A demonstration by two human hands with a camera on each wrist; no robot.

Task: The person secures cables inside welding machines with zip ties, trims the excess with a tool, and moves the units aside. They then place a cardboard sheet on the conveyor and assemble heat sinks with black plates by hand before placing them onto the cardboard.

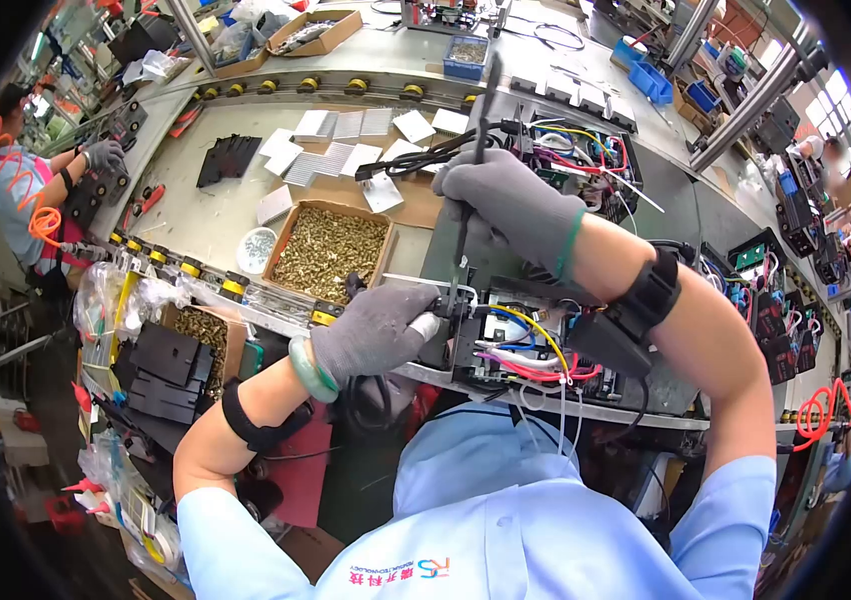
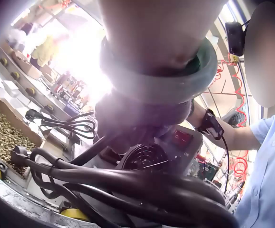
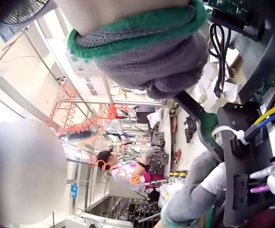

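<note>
My gloved right hand [image 1: 511, 195] grips a long dark hand tool [image 1: 491, 95], whose lower end reaches the end panel of the nearer power unit [image 1: 521, 345]. In the right wrist view the tool [image 3: 205, 124] slants down to the black panel [image 3: 233, 185], by the white cable tie around the wires. My gloved left hand [image 1: 371, 330] is at that panel's outer side, fingers curled around the black power cord [image 2: 92, 151]. White wrapping covers one fingertip. The left wrist view shows the unit's fan grille [image 2: 144, 157] and red switch [image 2: 181, 137]; the cord's bundled loops hang close to the camera.
A box of brass-coloured fittings [image 1: 331, 250] stands left, beside a white cup [image 1: 257, 248]. Finned metal blocks [image 1: 331, 160] lie behind. Another open unit [image 1: 581, 155] with a bundled cord sits beyond the right hand. Another person [image 1: 36, 185] works at far left.
</note>
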